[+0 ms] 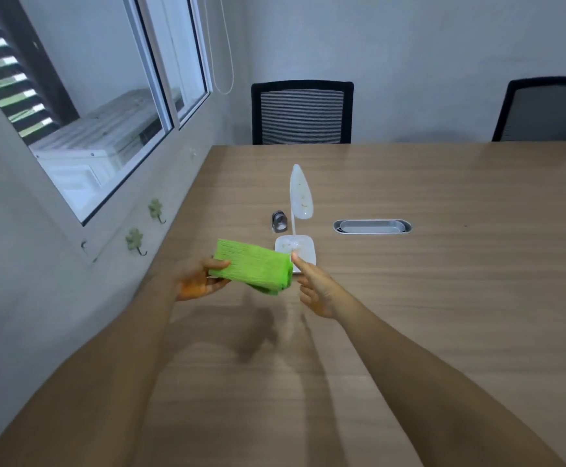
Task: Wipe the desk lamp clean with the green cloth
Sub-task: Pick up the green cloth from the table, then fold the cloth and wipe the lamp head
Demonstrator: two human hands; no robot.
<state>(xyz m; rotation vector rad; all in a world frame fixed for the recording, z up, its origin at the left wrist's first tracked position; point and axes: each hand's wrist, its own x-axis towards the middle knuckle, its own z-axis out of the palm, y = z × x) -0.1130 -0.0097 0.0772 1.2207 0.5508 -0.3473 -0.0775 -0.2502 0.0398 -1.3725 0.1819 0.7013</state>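
Observation:
A white desk lamp stands on the wooden table, its flat head tilted up and speckled with brownish dirt. Its square base also shows specks. A folded green cloth is held above the table just left of the base. My left hand grips the cloth's left end, thumb on top. My right hand is at the cloth's right end with fingers spread, the thumb tip touching the cloth's corner in front of the lamp base.
A small grey metal object sits left of the lamp stem. An oval cable grommet is set into the wooden table to the right. Two black mesh chairs stand at the far edge. Wall and window run along the left.

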